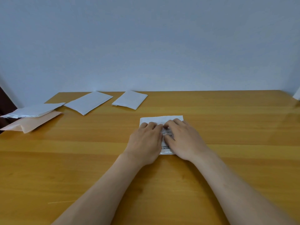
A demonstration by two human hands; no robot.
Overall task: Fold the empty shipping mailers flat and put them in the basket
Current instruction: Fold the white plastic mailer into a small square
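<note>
A white mailer (162,119) with black print lies flat on the wooden table (227,127) near the middle. My left hand (146,142) and my right hand (183,140) lie side by side on top of it, palms down, fingers pressing its surface. The hands cover most of the mailer; its far edge and a strip between the hands show. Two more white mailers (88,102) (129,99) lie flat near the table's back edge. No basket is in view.
At the far left a white mailer (34,110) lies partly over a pale orange one (32,122), both overhanging the table's left edge. A plain wall stands behind the table. A small white object (297,95) shows at the right edge.
</note>
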